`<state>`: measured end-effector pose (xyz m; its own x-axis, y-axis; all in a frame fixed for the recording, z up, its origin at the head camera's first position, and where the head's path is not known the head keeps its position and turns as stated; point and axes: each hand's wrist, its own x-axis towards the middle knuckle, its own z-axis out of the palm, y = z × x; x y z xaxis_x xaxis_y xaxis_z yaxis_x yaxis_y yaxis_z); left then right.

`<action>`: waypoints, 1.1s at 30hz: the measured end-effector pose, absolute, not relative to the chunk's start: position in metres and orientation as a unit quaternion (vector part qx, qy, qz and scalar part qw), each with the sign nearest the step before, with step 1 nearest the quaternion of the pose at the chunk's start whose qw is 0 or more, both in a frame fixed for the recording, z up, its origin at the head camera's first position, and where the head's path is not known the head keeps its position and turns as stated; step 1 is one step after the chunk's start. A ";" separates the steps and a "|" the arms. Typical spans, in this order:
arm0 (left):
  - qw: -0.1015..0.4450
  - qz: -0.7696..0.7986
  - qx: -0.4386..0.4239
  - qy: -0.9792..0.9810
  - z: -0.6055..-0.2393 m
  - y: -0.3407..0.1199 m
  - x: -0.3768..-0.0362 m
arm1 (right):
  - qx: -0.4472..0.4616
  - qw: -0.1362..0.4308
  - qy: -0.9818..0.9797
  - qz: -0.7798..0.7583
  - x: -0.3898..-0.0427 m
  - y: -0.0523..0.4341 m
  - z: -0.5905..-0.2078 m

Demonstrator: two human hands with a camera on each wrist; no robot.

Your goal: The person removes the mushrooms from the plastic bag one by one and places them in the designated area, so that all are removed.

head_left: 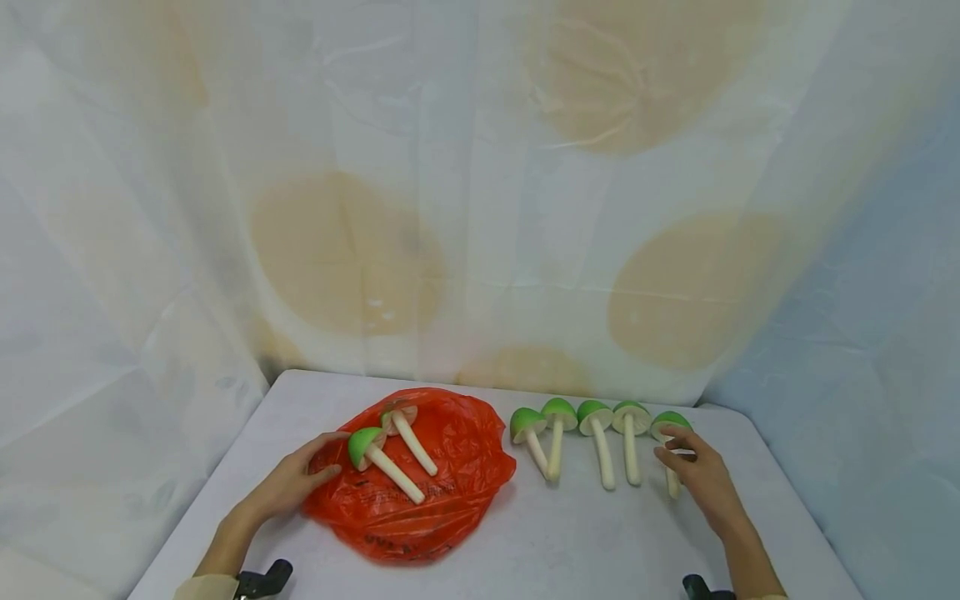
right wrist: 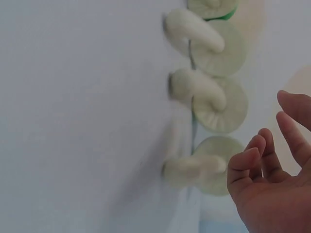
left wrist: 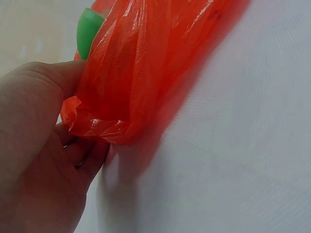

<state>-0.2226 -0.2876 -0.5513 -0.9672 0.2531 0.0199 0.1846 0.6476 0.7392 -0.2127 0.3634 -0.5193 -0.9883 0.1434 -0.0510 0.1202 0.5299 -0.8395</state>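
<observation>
A crumpled red plastic bag point(head_left: 442, 483) lies on the white table point(head_left: 585, 542). On it rest two green-capped toy mushrooms point(head_left: 365, 447), point(head_left: 401, 419). My left hand point(head_left: 330, 457) pinches the bag's left edge; in the left wrist view the thumb lies on top of the bag point(left wrist: 146, 58) and the fingers point(left wrist: 90, 158) curl beneath, with a green cap point(left wrist: 90, 31) behind. Several more mushrooms lie in a row to the right. My right hand point(head_left: 667, 446) hovers with relaxed fingers over the rightmost mushroom point(head_left: 670, 421). The right wrist view shows that hand point(right wrist: 269, 131) just clear of the mushroom point(right wrist: 214, 165).
The other mushrooms in the row point(head_left: 528, 425), point(head_left: 558, 414), point(head_left: 595, 414), point(head_left: 630, 417) lie caps away from me, stems toward me. A pale cloth with tan circles point(head_left: 345, 250) hangs behind and around the table. Black wrist mounts point(head_left: 262, 579) show at the bottom edge.
</observation>
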 end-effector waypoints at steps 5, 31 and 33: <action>0.036 0.401 0.126 0.906 -0.550 -0.286 -0.222 | -0.026 0.037 -0.878 0.476 -0.218 0.343 -0.504; 0.048 0.398 0.106 0.910 -0.549 -0.285 -0.222 | 0.152 0.003 -0.829 0.538 -0.238 0.182 -0.472; 0.048 0.399 0.104 0.910 -0.550 -0.285 -0.223 | 0.158 0.001 -0.831 0.533 -0.237 0.172 -0.470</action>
